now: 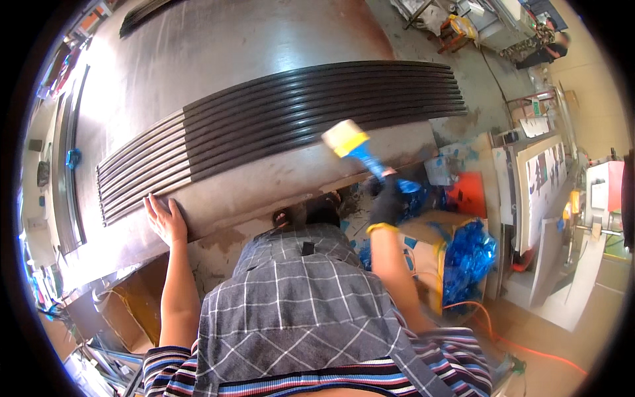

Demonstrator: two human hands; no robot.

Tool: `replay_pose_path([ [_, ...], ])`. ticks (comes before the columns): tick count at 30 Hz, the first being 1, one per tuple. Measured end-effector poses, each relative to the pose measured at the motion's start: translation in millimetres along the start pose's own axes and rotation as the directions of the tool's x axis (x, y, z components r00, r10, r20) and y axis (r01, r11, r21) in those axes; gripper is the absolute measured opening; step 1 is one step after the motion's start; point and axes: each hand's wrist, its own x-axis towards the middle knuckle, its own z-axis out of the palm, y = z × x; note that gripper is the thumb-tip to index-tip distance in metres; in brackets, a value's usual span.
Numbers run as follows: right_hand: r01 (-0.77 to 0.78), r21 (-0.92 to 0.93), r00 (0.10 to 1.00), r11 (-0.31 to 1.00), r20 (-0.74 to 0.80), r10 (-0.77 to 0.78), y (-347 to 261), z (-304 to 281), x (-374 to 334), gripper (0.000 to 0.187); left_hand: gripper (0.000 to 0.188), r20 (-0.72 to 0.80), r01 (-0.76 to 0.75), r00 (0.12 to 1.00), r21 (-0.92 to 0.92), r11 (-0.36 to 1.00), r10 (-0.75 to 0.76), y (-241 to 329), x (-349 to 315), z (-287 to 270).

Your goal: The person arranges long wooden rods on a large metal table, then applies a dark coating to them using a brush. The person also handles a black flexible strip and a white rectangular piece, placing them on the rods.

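Note:
Several long, slim rods (pixel 297 99) lie side by side across the metal tabletop (pixel 245 192). Their left ends look bare grey; from there to the right they are dark and glossy. My left hand (pixel 165 221) rests with its fingers spread at the lower left of the row, its fingertips at or touching the nearest rod. In a dark glove, my right hand (pixel 388 198) grips the blue handle of a wide paintbrush (pixel 347 140). The pale bristles point up and left, close to the row's near edge. Motion blurs the glove; whether the bristles touch a rod I cannot tell.
Blue plastic film (pixel 468 258) bulges from a cardboard box (pixel 423 264) at my right. An orange cable (pixel 529 352) runs over the floor. More dark strips (pixel 66 159) lie at the table's left. Boards (pixel 542 192) lean at the right, and another person (pixel 552 49) is far off.

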Motion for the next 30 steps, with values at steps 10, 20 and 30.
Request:
replay_pose_path([
  [10, 0.272, -0.276, 0.96, 0.922, 0.142, -0.241, 14, -2, 10, 0.023, 0.063, 0.037, 0.022, 0.999, -0.022, 1.0, -0.021, 5, 2, 2],
  [20, 0.688, -0.686, 0.709, 0.236, 0.568, -0.418, -61, 30, 3, 0.02, 0.064, 0.012, 0.04, 0.999, 0.009, 0.999, -0.04, 7, 0, -2],
  [30, 0.678, -0.137, 0.647, 0.722, 0.577, -0.499, 13, 57, -18, 0.025, 0.064, 0.025, 0.043, 0.999, -0.025, 0.999, -0.042, 13, 4, 6],
])
